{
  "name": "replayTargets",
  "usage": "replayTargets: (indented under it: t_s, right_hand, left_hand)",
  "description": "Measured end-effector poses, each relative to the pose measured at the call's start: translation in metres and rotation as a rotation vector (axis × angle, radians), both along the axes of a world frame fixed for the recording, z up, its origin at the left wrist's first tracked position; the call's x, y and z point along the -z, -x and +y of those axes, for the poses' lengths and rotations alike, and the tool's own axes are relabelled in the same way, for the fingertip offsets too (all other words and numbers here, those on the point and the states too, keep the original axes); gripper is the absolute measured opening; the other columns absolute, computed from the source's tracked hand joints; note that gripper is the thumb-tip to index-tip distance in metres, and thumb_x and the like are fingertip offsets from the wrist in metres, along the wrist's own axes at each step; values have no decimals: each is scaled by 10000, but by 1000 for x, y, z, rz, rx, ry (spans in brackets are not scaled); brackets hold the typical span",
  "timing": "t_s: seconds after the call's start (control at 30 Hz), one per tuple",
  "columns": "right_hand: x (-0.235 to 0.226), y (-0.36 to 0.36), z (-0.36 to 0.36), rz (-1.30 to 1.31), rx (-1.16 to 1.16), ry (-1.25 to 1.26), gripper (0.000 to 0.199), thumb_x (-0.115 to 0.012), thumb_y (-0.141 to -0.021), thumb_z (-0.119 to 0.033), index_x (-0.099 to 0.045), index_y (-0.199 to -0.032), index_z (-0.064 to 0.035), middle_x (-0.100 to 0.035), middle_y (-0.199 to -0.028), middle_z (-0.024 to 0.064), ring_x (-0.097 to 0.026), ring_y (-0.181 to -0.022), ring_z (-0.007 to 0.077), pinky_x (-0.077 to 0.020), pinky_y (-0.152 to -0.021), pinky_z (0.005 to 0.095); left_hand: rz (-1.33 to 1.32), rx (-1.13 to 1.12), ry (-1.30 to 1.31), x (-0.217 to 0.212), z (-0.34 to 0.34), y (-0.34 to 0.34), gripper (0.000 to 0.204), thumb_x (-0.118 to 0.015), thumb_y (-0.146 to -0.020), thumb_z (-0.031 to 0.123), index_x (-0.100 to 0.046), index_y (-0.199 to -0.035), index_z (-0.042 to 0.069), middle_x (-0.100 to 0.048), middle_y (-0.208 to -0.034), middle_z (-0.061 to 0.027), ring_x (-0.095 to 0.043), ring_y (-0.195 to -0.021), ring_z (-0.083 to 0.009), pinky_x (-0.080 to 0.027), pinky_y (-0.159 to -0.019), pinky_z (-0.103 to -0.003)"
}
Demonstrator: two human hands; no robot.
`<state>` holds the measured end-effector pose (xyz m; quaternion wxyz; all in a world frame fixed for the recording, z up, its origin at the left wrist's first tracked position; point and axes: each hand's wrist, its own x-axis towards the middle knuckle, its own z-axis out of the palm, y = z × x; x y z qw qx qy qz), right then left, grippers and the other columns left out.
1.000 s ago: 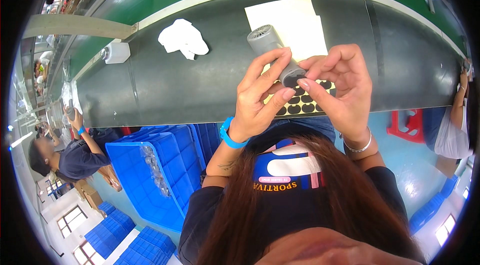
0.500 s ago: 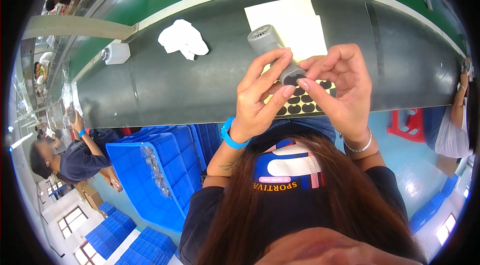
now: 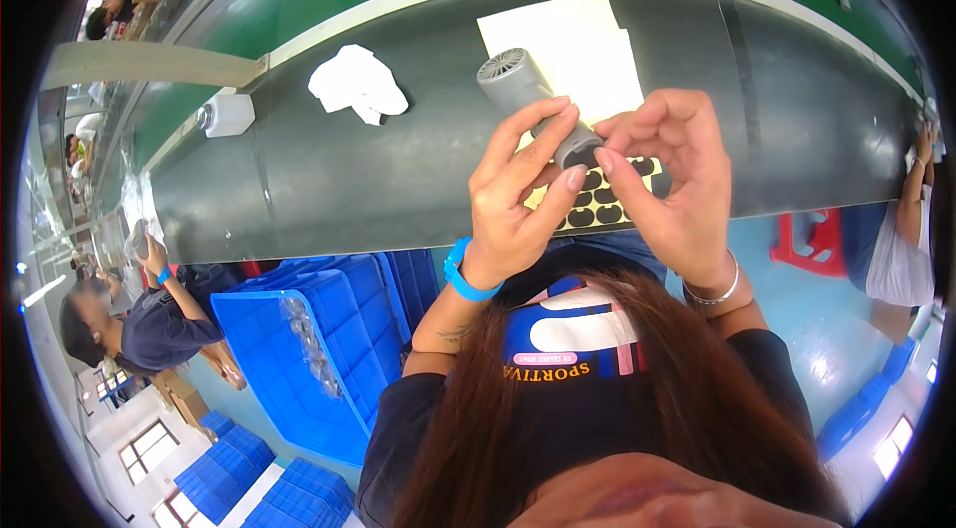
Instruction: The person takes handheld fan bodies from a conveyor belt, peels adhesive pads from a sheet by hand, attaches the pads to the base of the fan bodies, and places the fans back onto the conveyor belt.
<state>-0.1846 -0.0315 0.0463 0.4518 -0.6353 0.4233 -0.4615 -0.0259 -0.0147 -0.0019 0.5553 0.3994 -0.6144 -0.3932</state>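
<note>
A grey hair dryer (image 3: 513, 82), or a handheld blower of that shape, tilts over the bench with its round slotted head pointing far left and its handle end toward me. My left hand (image 3: 511, 197) is closed round the handle, thumb near the end. On the flat handle end lies a black sticker (image 3: 581, 155). My right hand (image 3: 682, 174) pinches at this sticker's edge with thumb and forefinger, the other fingers curled. Below the hands is a yellow sheet of black rounded stickers (image 3: 605, 197), partly hidden by them.
Pale yellow paper (image 3: 583, 35) lies behind the dryer on the dark bench (image 3: 398, 169). To the left are a crumpled white cloth (image 3: 357, 83) and a white bottle (image 3: 230, 116). Blue crates (image 3: 299, 359) stand lower left, a red stool (image 3: 809, 241) right. Co-workers sit at both sides.
The view has shifted slightly, moving the bench things a little left. Both hands keep their grips, and the right fingertips stay at the handle end.
</note>
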Motion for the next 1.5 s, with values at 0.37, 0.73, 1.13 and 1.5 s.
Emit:
replayTargets:
  t_s: [0.37,0.73,1.13,1.5]
  right_hand:
    - [-3,2,0,89,39,28,340,-632,-795,76,-430,-1055,-11,-605,-872,85,-632,-882,150,-497,-759,252]
    - [5,13,-24,533,-82,361,459,-690,-766,-49,-518,-1192,-48,-572,-1193,120,-601,-1000,286,-496,-791,332]
    - [28,-2,-39,329,-250,281,480,-582,-712,111,-561,-1167,-41,-552,-1284,92,-590,-1090,292,-538,-799,345]
    - [33,71,-157,572,-108,580,634,-545,-593,163,-557,-1185,-63,-525,-1321,130,-461,-1260,343,-364,-1056,392]
  left_hand:
    - [-87,-64,30,-5,0,3,387,-650,-792,-30,-598,-1174,-64,-515,-1258,-174,-660,-870,-206,-573,-723,-298]
    - [82,-67,17,-9,5,-21,287,-650,-780,-13,-625,-1063,-57,-553,-1189,-197,-615,-939,-225,-521,-769,-320]
    - [28,144,-5,-13,-12,-4,379,-825,-609,-10,-645,-942,-6,-567,-1131,-156,-556,-1048,-245,-467,-886,-365]
    - [-252,113,184,-11,-54,-16,463,-667,-760,-52,-571,-1212,-13,-506,-1312,-231,-655,-957,-264,-554,-759,-340]
